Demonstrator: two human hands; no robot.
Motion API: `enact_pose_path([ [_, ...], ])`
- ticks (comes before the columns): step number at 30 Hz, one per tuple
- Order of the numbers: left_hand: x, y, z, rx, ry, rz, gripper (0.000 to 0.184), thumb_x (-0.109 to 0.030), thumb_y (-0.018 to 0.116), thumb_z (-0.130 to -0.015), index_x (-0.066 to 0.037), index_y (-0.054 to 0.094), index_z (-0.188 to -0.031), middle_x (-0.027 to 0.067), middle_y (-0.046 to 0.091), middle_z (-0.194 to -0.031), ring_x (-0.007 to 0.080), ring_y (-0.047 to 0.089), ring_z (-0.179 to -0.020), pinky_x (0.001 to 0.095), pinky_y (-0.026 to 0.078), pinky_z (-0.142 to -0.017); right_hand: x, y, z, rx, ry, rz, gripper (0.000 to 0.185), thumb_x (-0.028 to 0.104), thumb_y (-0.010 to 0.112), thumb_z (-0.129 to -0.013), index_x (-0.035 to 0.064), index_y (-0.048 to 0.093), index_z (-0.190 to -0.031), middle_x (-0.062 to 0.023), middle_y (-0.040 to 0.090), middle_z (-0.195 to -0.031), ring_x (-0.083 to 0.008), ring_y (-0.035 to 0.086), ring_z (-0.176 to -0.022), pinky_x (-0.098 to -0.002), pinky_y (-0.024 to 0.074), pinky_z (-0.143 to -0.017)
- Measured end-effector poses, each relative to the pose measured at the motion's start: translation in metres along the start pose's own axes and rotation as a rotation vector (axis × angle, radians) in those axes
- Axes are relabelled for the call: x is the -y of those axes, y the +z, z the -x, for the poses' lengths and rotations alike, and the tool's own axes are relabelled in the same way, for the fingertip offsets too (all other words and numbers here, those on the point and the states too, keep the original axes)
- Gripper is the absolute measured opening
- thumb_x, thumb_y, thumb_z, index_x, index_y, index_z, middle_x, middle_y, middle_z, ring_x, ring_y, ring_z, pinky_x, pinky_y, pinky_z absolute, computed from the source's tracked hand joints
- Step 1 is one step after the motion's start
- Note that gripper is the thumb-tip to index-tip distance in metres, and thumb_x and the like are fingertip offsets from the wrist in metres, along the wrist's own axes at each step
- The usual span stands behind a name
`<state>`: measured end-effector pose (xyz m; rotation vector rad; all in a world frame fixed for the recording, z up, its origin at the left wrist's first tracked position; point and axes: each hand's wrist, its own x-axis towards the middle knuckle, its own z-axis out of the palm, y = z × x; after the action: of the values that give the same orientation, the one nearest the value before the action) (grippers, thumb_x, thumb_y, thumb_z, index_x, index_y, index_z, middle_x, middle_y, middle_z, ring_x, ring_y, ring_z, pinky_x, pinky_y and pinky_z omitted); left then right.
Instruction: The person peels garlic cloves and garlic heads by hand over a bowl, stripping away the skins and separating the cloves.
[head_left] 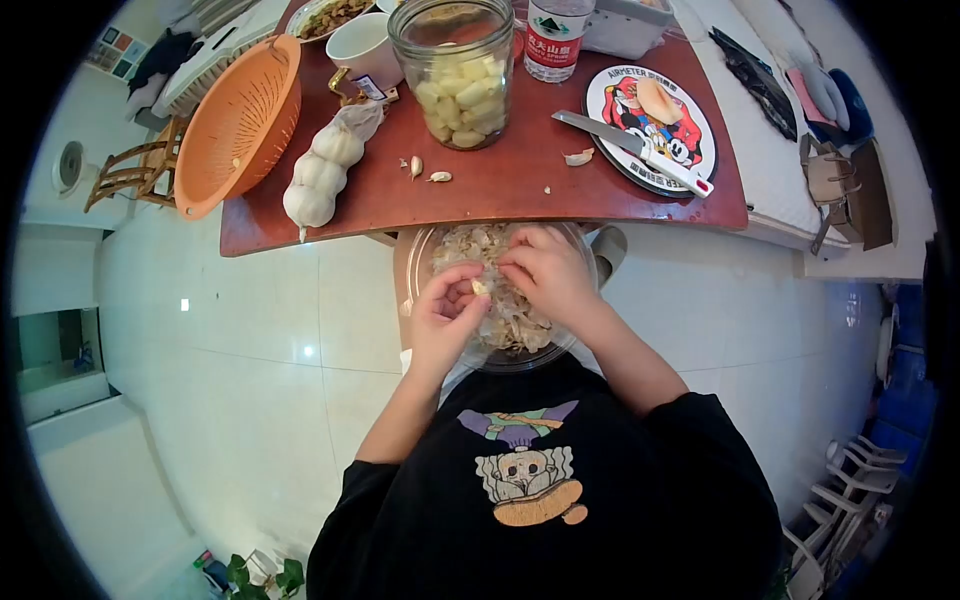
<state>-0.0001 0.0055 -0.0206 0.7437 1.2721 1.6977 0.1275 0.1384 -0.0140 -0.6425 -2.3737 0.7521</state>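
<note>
Over a clear bowl of dry garlic skins, my left hand pinches a small pale garlic clove. Close to its right, my right hand has its fingers bent and pressed together above the skins; what they hold, if anything, is too small to tell. On the table beyond lie a net of garlic bulbs and a few loose cloves. A glass jar holds many peeled cloves.
An orange colander leans at the table's left. A knife rests across a printed plate at the right. Behind are a white cup, a water bottle and a plastic container. A slipper shows under the table.
</note>
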Motion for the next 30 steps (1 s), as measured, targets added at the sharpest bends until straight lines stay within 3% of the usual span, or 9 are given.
enact_pose_path([
  [5,0.005,-0.007,-0.004,-0.019,-0.042,-0.152,0.036,0.009,0.066,-0.08,-0.001,0.062,-0.114,0.0057,0.052,-0.117,0.0097,0.056,-0.097,0.0203,0.048,-0.079,0.025,-0.019,-0.005,0.034,-0.042,-0.13,0.011,0.012,0.07,-0.073,0.0071,0.068,-0.083,-0.0064,0.061,-0.091,-0.0274,0.058,-0.088,-0.0369,0.0463,-0.075],
  [20,-0.008,-0.003,-0.002,0.065,0.011,-0.218,0.035,0.01,0.063,-0.08,0.001,0.062,-0.114,0.0088,0.052,-0.121,0.0128,0.058,-0.1,0.0249,0.05,-0.086,0.018,-0.011,-0.005,0.071,0.031,-0.347,0.009,0.006,0.067,-0.072,0.003,0.061,-0.077,-0.0075,0.062,-0.08,-0.0241,0.06,-0.077,-0.0331,0.0472,-0.071],
  [23,-0.007,-0.006,-0.001,0.113,-0.099,0.086,0.034,0.009,0.06,-0.083,0.002,0.06,-0.116,0.0105,0.055,-0.121,0.0142,0.058,-0.101,0.0273,0.05,-0.088,0.015,-0.003,0.0,0.078,0.256,-0.562,0.009,0.006,0.066,-0.072,0.0025,0.06,-0.079,-0.0077,0.061,-0.08,-0.0238,0.06,-0.075,-0.0321,0.0475,-0.07],
  [26,-0.006,-0.008,0.0,0.01,-0.082,0.271,0.033,0.007,0.057,-0.086,0.002,0.057,-0.118,0.0112,0.058,-0.118,0.0147,0.059,-0.101,0.0288,0.05,-0.088,0.014,-0.007,-0.001,0.004,0.366,-0.483,0.011,0.008,0.068,-0.073,0.0029,0.06,-0.08,-0.0077,0.061,-0.082,-0.026,0.06,-0.075,-0.0347,0.0473,-0.07],
  [29,-0.008,-0.007,-0.002,-0.041,-0.079,0.258,0.032,0.004,0.058,-0.086,0.002,0.057,-0.119,0.011,0.059,-0.115,0.0133,0.059,-0.097,0.03,0.05,-0.087,-0.001,-0.008,0.0,0.091,0.004,-0.014,0.014,0.012,0.069,-0.074,0.0049,0.062,-0.083,-0.0069,0.061,-0.085,-0.0276,0.059,-0.077,-0.0379,0.0463,-0.071],
  [30,-0.007,-0.007,-0.002,-0.04,-0.078,0.223,0.033,0.005,0.059,-0.086,0.002,0.057,-0.119,0.0103,0.06,-0.114,0.0126,0.059,-0.096,0.0289,0.05,-0.086,0.0,-0.009,0.002,0.1,0.005,0.045,0.013,0.013,0.07,-0.074,0.0055,0.063,-0.083,-0.0066,0.061,-0.085,-0.0277,0.058,-0.078,-0.0385,0.0458,-0.072],
])
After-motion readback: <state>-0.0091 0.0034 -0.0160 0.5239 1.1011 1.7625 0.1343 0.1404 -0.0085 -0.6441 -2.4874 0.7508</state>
